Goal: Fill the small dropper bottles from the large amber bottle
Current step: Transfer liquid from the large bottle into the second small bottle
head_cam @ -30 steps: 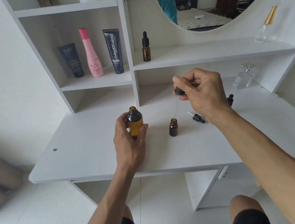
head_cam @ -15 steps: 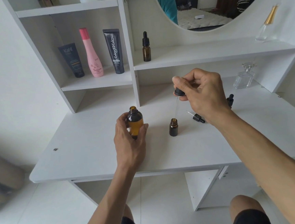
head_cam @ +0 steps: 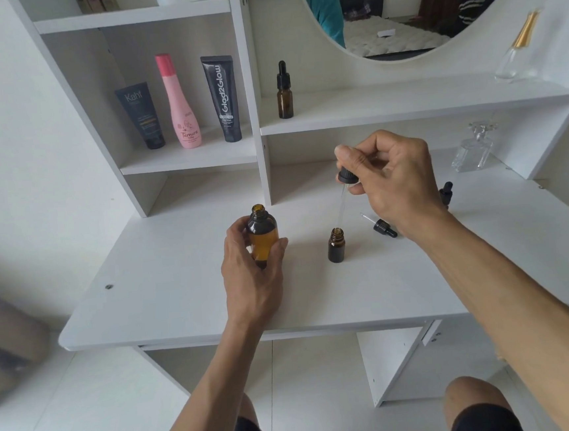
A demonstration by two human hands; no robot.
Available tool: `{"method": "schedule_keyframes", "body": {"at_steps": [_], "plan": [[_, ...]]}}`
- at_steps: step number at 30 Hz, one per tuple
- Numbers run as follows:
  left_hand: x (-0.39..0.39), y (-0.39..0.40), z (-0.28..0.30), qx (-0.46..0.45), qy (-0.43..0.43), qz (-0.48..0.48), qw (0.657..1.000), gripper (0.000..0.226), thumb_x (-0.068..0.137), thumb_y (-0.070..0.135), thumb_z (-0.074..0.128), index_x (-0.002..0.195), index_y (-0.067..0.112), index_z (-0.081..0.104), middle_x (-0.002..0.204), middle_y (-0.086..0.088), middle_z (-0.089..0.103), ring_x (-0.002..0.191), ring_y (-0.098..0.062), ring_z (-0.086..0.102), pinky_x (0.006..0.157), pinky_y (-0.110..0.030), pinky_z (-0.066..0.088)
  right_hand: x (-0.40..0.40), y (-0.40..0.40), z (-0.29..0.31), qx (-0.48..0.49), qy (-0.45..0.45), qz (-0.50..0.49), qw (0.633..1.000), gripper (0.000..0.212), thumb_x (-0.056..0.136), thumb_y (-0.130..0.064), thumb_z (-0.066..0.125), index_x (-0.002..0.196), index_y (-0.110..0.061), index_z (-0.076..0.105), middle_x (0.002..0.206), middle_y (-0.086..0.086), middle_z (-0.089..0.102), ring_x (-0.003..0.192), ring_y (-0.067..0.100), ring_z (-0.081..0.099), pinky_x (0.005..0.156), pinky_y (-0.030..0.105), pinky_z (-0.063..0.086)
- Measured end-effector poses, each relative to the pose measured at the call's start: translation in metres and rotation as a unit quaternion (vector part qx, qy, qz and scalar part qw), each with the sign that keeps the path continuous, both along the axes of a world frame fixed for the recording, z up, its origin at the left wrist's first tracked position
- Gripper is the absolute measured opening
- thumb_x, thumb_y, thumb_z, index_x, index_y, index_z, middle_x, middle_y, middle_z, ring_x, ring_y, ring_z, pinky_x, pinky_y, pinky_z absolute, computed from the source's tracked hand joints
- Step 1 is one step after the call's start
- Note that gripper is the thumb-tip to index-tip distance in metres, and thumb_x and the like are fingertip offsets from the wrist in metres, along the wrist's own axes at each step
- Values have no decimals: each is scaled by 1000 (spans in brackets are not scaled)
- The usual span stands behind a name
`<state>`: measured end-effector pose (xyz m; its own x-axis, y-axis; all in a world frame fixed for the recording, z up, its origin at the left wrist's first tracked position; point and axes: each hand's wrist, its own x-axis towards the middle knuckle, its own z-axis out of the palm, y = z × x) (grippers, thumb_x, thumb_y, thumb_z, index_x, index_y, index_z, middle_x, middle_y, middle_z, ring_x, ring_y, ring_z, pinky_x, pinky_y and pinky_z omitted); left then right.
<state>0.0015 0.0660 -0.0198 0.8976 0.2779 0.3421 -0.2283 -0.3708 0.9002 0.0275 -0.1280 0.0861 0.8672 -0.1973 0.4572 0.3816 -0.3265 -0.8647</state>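
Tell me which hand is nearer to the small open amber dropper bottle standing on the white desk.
Right. The right hand pinches a black-capped glass dropper whose tip hangs just above the small open amber dropper bottle. The left hand grips the large amber bottle off to its left.

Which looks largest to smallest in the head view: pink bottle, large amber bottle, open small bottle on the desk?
1. Pink bottle, though farther away.
2. Large amber bottle, gripped by the left hand.
3. Open small bottle.

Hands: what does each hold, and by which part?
Left hand grips the amber bottle round its body. Right hand pinches the dropper by its black top.
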Motion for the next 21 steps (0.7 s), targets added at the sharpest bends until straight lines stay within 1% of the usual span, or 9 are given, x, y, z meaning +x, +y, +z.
{"method": "schedule_keyframes", "body": {"at_steps": [3,7,10,15,19,21], "plan": [[0,0,0,-3,2,0,1000,49,88,26,72,128,29,45,119,11,58,105,1,55,70,-6,45,-2,0,1,4,10,3,1000,22,88,-34,76,78,-15,70,80,5,75,76,17,75,60,33,62],[0,0,0,1,1,1,1000,49,88,26,72,129,28,45,120,11,58,106,4,53,70,-4,43,-5,1,6,18,9,4,1000,18,88,-32,77,78,-18,70,79,3,75,76,16,75,62,33,62],[0,0,0,-2,2,-1,1000,50,88,26,72,130,27,45,120,11,59,107,2,54,72,-4,44,-8,4,13,48,-6,11,999,16,87,-29,78,77,-21,69,78,2,74,77,18,76,63,29,61],[0,1,-1,-4,1,-1,1000,50,87,27,72,130,28,45,121,11,58,107,-6,57,73,-7,46,-6,18,25,104,-19,47,993,14,85,-24,80,85,-14,70,82,8,75,81,23,76,66,29,61],[0,1,-1,-1,-2,-1,1000,50,87,26,72,130,28,45,122,9,58,107,-4,56,72,-5,44,-5,38,34,132,-31,83,987,11,85,-18,80,83,-15,70,79,2,74,76,17,74,66,28,60],[1,1,-2,4,-4,0,1000,50,87,28,72,129,29,44,122,9,59,108,-5,56,73,-5,45,-4,48,38,139,-37,95,985,10,85,-17,80,84,-14,71,78,1,74,76,17,74,66,30,61]]}}
